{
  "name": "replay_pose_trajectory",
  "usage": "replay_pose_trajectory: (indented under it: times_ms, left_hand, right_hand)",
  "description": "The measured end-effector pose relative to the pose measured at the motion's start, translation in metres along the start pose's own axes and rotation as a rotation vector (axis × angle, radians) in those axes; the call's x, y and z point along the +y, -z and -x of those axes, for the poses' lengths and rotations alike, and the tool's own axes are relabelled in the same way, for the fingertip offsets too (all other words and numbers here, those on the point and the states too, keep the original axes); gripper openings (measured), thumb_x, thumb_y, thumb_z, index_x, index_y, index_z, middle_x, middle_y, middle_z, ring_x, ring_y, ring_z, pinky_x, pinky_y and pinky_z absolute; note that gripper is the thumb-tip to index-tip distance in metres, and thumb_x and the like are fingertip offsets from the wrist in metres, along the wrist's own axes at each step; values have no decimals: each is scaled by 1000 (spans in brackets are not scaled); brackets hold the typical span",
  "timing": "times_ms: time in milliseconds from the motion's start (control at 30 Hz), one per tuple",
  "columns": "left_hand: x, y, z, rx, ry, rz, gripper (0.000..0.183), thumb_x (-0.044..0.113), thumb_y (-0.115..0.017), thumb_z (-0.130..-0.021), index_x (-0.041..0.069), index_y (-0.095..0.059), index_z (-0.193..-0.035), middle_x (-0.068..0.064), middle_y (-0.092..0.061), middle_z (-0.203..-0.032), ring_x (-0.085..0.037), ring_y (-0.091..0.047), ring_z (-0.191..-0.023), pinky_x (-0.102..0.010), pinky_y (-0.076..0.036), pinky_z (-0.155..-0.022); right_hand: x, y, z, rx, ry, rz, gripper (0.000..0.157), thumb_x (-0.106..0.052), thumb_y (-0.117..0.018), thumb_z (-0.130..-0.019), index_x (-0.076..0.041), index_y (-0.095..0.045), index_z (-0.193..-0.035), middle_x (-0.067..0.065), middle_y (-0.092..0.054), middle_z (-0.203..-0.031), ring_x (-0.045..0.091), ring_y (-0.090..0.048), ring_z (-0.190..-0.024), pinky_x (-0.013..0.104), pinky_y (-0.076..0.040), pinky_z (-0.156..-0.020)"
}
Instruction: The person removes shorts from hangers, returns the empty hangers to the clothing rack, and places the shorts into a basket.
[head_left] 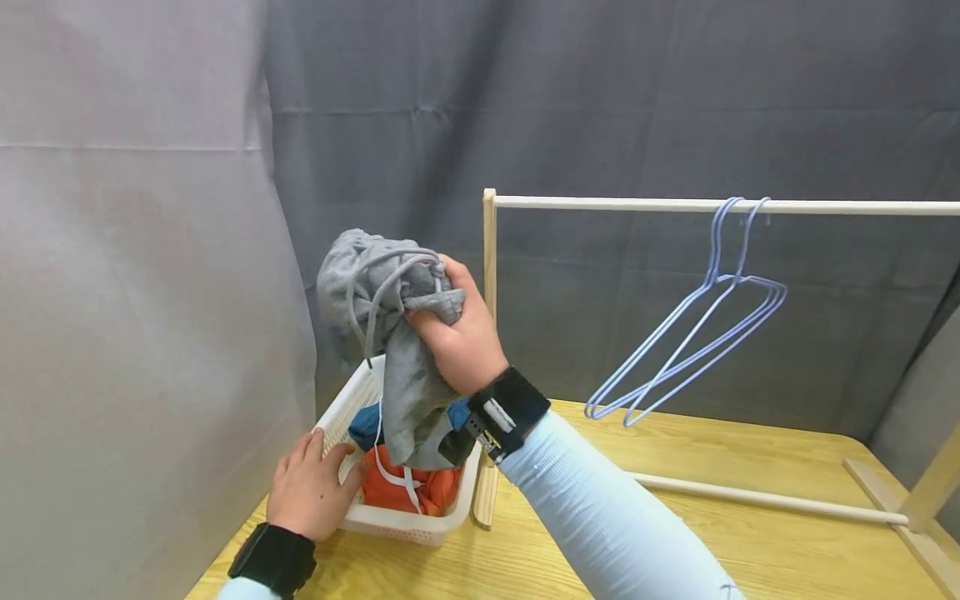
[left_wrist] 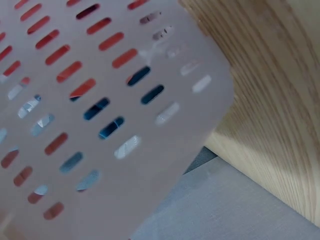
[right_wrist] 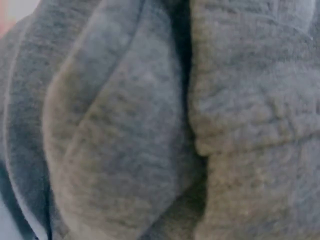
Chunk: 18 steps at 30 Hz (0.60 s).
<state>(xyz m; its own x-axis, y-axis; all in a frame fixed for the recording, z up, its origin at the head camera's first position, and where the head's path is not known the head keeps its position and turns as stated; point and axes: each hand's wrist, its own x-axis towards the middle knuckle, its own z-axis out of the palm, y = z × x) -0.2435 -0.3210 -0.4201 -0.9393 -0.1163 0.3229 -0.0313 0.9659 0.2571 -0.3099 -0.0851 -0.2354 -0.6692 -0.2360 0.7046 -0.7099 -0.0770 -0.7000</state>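
Observation:
My right hand (head_left: pixel 468 333) grips a bunched grey garment (head_left: pixel 412 375) with a gathered waist and looping drawstrings, probably pants, above a white plastic basket (head_left: pixel 360 387). One end of the garment hangs down over the basket. Its grey fabric (right_wrist: pixel 125 130) fills the right wrist view. At the basket's near left corner, my left hand (head_left: pixel 315 487) holds the rim with bent fingers. The slotted basket wall (left_wrist: pixel 165 140) is close up in the left wrist view. Inside the basket lie orange cloth (head_left: pixel 438 492) with white cords and blue cloth (head_left: pixel 365 427), partly hidden.
Right of the basket stands a wooden rack with a white rail (head_left: pixel 600 203) and a low crossbar (head_left: pixel 750 498). Several light blue hangers (head_left: pixel 675 367) hang from the rail. A grey curtain (head_left: pixel 600 100) closes the back, a paler one (head_left: pixel 142 292) the left. The table (head_left: pixel 720 550) has wood grain.

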Motion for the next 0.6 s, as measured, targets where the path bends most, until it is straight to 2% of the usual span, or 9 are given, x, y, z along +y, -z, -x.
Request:
replay_pose_trajectory:
  times_ms: [167,367,500,600]
  left_hand:
    - [0,2,2,12,-13,-6,43,46,-57,-100,11,-69,-123,-30,-46,-147,-47,-34,-139,-67,-24,-110]
    - [0,3,4,19,-29,-26,43,45,-55,-101,12,-69,-124,-30,-45,-146,-48,-36,-138,-67,-26,-109]
    - [0,2,3,20,-23,-25,43,45,-55,-101,12,-69,-124,-31,-45,-147,-48,-35,-139,-67,-25,-109]
    - [0,2,3,12,-14,-26,44,46,-55,-101,12,-69,-125,-31,-44,-147,-47,-34,-139,-67,-24,-109]
  right_hand:
    - [25,-9,3,13,-62,41,56,-22,-71,-90,-16,-52,-142,4,-56,-136,19,-55,-117,40,-43,-101]
    - [56,-13,12,35,-198,223,56,-33,-72,-90,-20,-55,-141,6,-56,-130,21,-52,-114,42,-44,-96]
    - [73,-14,20,-3,-299,328,62,-35,-73,-90,-18,-49,-145,14,-51,-128,27,-51,-110,45,-46,-91]
    - [82,-14,26,-54,-371,392,68,-35,-72,-93,-14,-41,-150,20,-46,-132,32,-52,-113,48,-46,-95]
